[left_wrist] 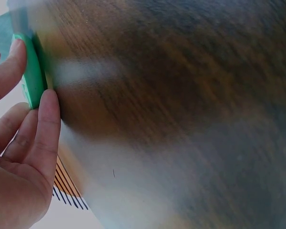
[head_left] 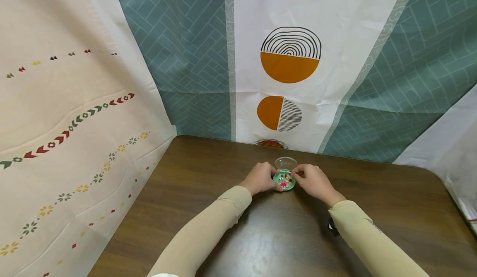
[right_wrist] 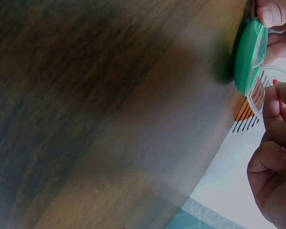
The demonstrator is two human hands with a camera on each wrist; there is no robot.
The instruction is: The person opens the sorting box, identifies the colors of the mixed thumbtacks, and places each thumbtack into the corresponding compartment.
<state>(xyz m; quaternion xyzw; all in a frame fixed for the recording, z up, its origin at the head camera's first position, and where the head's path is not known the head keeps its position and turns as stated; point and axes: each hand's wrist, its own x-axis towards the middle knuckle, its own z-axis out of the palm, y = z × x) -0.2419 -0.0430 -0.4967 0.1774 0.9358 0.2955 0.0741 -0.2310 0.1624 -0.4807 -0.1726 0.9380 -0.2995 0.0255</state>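
A small round green case (head_left: 289, 188) sits on the table with its clear lid (head_left: 286, 162) raised at the back. Inside it lie several tiny red, pink and pale pieces (head_left: 283, 184). My left hand (head_left: 259, 178) grips the case from the left, thumb on the near edge and fingers around the side, as the left wrist view also shows. Over the right edge of the case, my right hand (head_left: 314, 180) pinches a tiny red piece (right_wrist: 275, 81) between thumb and forefinger. Its exact kind is too small to tell.
The brown wooden table (head_left: 208, 165) reaches back to a patterned curtain (head_left: 193, 61). A cream cloth with printed flowers (head_left: 74, 124) hangs along the left side. A dark band (head_left: 333, 227) shows below the right sleeve.
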